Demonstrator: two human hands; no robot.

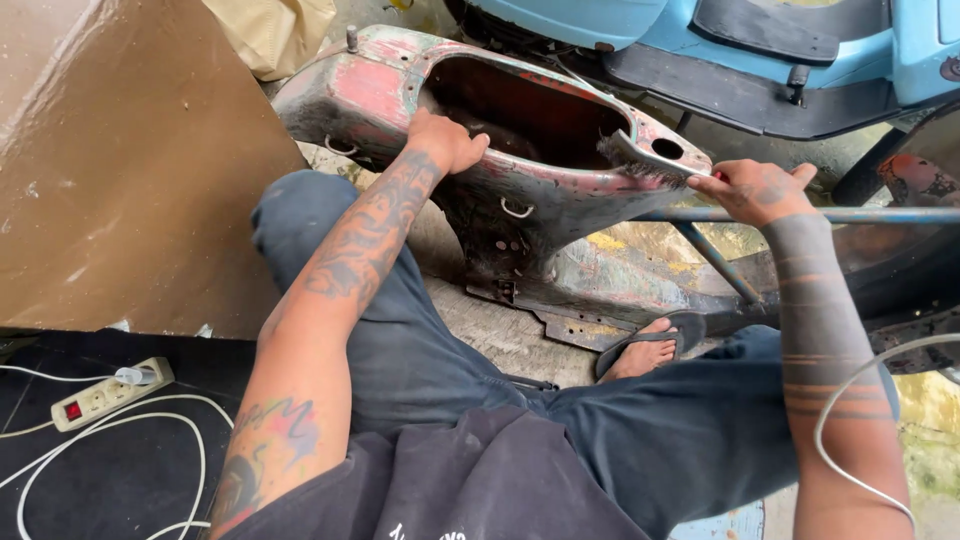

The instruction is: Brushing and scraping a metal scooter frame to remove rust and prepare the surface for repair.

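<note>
Workshop floor: left hand (pixel 445 140) grips scooter body shell (pixel 400 85) rim; right hand (pixel 752 190), rightward, holds wire brush (pixel 645 160) bristles against the rim's far end.

A scooter repair workshop, rough and informal. A stripped scooter body shell (pixel 500 150) with worn, peeling paint lies on the dirty concrete floor (pixel 500 335), a light blue scooter (pixel 760 50) stands just behind it, and a power strip (pixel 105 393) with white cables sits nearby.
</note>
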